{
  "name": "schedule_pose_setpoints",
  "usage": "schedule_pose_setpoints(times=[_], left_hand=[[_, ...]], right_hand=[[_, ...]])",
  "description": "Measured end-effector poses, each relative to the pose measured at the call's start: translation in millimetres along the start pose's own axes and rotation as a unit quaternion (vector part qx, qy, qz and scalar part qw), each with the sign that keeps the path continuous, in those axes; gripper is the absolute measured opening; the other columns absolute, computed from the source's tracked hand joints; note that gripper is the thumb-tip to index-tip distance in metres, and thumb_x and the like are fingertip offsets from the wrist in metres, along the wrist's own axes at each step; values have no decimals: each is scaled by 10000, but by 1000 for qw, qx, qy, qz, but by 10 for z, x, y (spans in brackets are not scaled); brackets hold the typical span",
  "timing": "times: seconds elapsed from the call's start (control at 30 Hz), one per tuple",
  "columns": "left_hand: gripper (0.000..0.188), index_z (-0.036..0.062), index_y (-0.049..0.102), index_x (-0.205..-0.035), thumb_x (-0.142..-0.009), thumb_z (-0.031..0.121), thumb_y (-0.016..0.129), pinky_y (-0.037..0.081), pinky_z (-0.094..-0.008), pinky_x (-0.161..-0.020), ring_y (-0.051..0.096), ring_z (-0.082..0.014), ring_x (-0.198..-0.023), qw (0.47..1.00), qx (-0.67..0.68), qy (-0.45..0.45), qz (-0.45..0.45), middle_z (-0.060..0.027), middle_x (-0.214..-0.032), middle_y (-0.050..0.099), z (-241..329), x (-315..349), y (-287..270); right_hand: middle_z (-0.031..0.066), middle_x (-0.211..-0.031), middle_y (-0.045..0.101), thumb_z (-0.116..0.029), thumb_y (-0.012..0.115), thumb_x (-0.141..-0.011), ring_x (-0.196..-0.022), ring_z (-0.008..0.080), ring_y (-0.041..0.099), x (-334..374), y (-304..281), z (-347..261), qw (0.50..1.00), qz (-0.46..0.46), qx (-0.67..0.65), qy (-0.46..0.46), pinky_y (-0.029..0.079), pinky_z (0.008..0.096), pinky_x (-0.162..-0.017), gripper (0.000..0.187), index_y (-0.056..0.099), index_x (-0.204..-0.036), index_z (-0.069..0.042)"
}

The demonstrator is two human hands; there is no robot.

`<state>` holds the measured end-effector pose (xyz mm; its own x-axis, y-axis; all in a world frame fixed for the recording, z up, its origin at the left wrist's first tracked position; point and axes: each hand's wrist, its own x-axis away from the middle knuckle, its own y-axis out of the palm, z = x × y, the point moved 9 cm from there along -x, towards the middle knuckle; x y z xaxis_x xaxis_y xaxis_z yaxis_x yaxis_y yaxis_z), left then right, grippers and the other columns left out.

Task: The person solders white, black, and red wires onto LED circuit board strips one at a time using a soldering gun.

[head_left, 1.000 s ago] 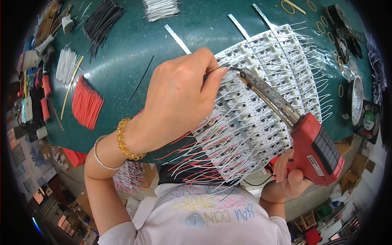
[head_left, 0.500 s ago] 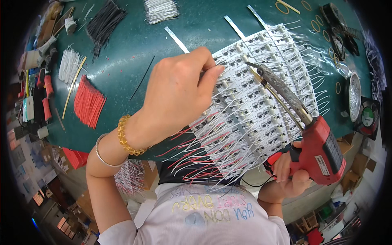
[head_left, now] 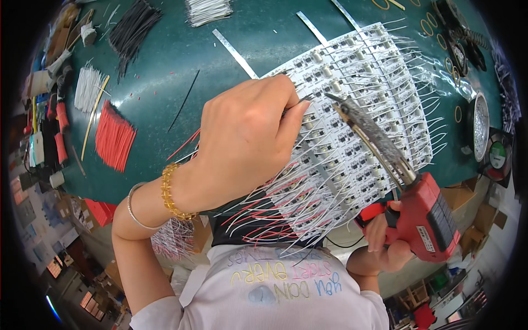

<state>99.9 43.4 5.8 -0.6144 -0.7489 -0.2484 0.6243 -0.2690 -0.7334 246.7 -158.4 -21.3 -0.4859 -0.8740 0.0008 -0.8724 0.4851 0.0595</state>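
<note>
My left hand [head_left: 247, 126] is closed in a pinch over a sheet of white circuit boards [head_left: 357, 137]. A short dark end of a thin wire [head_left: 306, 99] pokes out between thumb and forefinger; the rest is hidden by the hand. My right hand [head_left: 384, 245] grips a red soldering gun [head_left: 428, 217] by its handle. Its long metal barrel slants up to the left, with the dark tip [head_left: 330, 96] just right of the pinched wire end. White wires stick out along the boards' rows, and red and white wires [head_left: 269, 214] hang over the near edge.
Bundles of black wires [head_left: 133, 30], white wires [head_left: 89, 88] and red wires [head_left: 114, 136] lie on the green table [head_left: 165, 71] at left. Metal strips [head_left: 235, 54] reach out beyond the boards. At right stand a round metal dish [head_left: 480, 126] and a solder spool [head_left: 498, 157].
My left hand has shifted slightly right and down, and a dark wire end now shows at its fingertips. The soldering gun has moved a little down and left, its tip nearer the pinch.
</note>
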Motion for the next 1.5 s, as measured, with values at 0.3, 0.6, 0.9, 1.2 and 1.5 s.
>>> schedule_pose_setpoints(times=[0.3,0.6,0.9,1.2,1.5], left_hand=[[149,6,543,-685,-753,37,672,368,-271,-445,501,-166,-488,1000,6,-2,-9,-75,-587,537,-20,3,9],[157,7,537,-683,-754,50,670,377,-274,-447,504,-170,-484,1000,4,12,-1,-78,-578,536,7,-20,9],[156,0,549,-688,-756,64,675,388,-269,-451,516,-155,-486,1000,-18,0,-8,-83,-590,559,-6,0,14],[44,-6,627,-769,-763,13,666,402,-210,-506,531,-93,-541,996,-34,54,64,-68,-633,603,240,-4,-358],[130,57,575,-673,-733,45,690,325,-281,-496,418,-158,-462,998,-33,44,-12,-29,-567,544,170,58,62]], right_hand=[[2,-499,457,-493,541,-858,-388,88,413,-37,50,80,999,-18,-13,26,330,220,-387,651,387,-1147,70],[-3,-485,455,-486,556,-849,-371,90,402,-24,-4,35,1000,7,-17,24,323,219,-371,653,377,-1146,67],[-5,-465,459,-511,552,-845,-352,93,419,-49,45,17,1000,11,-18,0,333,223,-359,723,360,-1174,103],[-6,-463,444,-526,533,-850,-330,94,410,48,-76,5,999,36,-36,2,325,217,-341,752,345,-1185,120],[5,-481,461,-525,523,-855,-367,104,445,197,-153,127,995,-33,-90,1,357,235,-390,737,343,-1208,96]])
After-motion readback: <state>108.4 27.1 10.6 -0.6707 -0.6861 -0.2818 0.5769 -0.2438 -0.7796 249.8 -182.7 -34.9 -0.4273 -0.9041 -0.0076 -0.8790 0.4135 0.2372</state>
